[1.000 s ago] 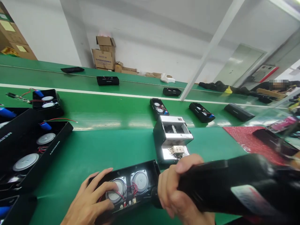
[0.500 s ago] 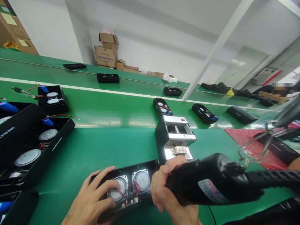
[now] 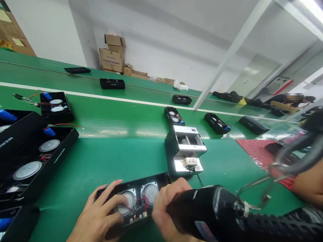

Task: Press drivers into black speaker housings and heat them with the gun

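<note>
My left hand [image 3: 102, 215] is closed around the near left end of an open black speaker housing [image 3: 163, 181], with fingers over one of its speakers. Two round grey speakers [image 3: 150, 194], red wires and small connectors show inside the housing. In my right hand [image 3: 168, 208] is a black electric screwdriver [image 3: 199, 206], lying nearly level over the housing's right end. The screwdriver's tip is hidden behind my fingers. A metal hook [image 3: 262, 191] and a ribbed cable are at its rear end. Just beyond the housing stands a silver and black screw feeder [image 3: 185, 151].
Several open housings with blue batteries [image 3: 58, 156] crowd the left side. More black housings [image 3: 217, 123] lie along the green belt [image 3: 121, 117] behind. Red bubble wrap [image 3: 252, 156] lies at right, near another person's arm [image 3: 310, 181]. A white post [image 3: 227, 57] rises beyond.
My right hand and the electric screwdriver have moved down and left, and the hook came with them. My left hand stays on the housing. The view has shifted slightly.
</note>
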Motion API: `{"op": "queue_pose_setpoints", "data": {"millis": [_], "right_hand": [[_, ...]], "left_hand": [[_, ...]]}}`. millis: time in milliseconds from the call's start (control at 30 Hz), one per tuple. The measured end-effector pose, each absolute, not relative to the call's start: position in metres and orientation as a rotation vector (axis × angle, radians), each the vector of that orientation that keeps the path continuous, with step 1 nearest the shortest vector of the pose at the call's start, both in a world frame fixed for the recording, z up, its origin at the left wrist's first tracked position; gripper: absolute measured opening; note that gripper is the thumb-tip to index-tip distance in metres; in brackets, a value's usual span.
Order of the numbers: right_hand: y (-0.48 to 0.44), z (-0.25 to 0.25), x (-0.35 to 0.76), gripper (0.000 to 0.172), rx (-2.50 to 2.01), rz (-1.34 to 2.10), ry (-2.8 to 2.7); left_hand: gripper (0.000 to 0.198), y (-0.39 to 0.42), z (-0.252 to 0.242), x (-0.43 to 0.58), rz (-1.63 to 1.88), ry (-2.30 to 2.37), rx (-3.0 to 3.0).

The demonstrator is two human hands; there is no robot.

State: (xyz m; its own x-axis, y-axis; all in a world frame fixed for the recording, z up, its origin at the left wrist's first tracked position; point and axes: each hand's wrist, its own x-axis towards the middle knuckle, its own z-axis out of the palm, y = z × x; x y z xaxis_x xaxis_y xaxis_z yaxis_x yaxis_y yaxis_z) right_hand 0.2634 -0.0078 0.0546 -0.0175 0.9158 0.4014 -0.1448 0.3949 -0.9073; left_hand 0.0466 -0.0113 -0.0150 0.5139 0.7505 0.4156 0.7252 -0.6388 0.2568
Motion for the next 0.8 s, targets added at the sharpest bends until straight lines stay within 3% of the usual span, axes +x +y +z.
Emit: {"op": "queue_pose_setpoints", "data": {"millis": [200,333,467,600,800], "right_hand": [[0.01,0.085,0.297,0.028,-0.702,0.96,-1.331],[0.038,0.117,0.341,0.029,-0.835,0.545,-1.071],[0.068,0.113,0.364,0.029,-0.929,0.323,-1.051],[0.075,0.103,0.367,0.03,-1.002,0.464,-1.155],[0.047,0.11,0.364,0.034,-1.093,0.953,-1.267]], "left_hand": [[0.012,-0.002,-0.023,0.042,0.922,1.227,2.746],[0.012,0.001,-0.029,0.04,0.956,1.18,2.773],[0.013,0.001,-0.032,0.039,0.936,1.198,2.766],[0.014,-0.001,-0.028,0.04,0.911,1.221,2.762],[0.024,-0.003,-0.02,0.041,0.835,1.232,2.714]]}}
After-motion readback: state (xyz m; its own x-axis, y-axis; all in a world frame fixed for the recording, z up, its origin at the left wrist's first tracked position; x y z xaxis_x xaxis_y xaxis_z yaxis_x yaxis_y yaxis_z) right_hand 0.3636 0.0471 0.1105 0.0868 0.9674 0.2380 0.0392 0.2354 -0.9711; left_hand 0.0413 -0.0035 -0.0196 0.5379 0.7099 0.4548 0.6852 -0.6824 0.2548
